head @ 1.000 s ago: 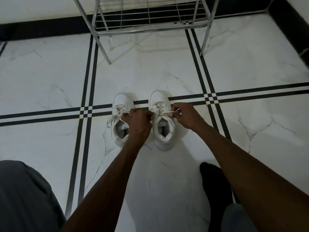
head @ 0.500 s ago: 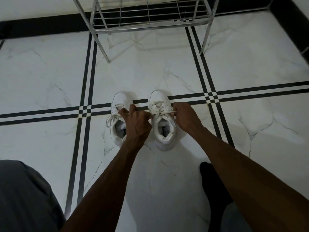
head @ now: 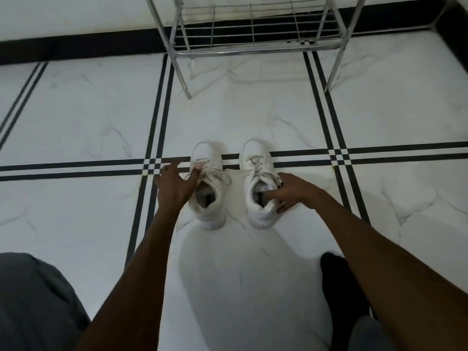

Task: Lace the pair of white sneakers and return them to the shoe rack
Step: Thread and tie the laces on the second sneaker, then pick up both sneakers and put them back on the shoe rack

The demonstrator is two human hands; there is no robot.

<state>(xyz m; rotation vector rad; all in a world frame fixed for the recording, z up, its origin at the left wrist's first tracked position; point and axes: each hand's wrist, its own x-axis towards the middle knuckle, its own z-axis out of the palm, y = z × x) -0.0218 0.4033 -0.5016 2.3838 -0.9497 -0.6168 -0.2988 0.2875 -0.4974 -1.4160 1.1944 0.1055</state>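
Observation:
Two white sneakers stand side by side on the marble floor, toes pointing away from me. The left sneaker (head: 212,217) has loose laces trailing toward the right sneaker (head: 256,152), whose laces are crossed up its front. My left hand (head: 174,185) hovers at the left sneaker's outer side, fingers spread, thumb touching its laces near the tongue. My right hand (head: 295,192) grips the right sneaker's collar, one finger inside the opening and the others outside. The metal wire shoe rack (head: 253,48) stands beyond the sneakers; the shelf I see holds nothing.
The white floor (head: 76,117) carries black double stripes. A black skirting band (head: 76,44) runs along the wall behind the rack. My grey-trousered knee (head: 33,300) is at lower left and my black-socked foot (head: 340,287) at lower right.
Both hands have let go of the right sneaker's laces. My left hand moved over to the left sneaker and spread; my right hand dropped to the right sneaker's collar. The view tilted up toward the rack.

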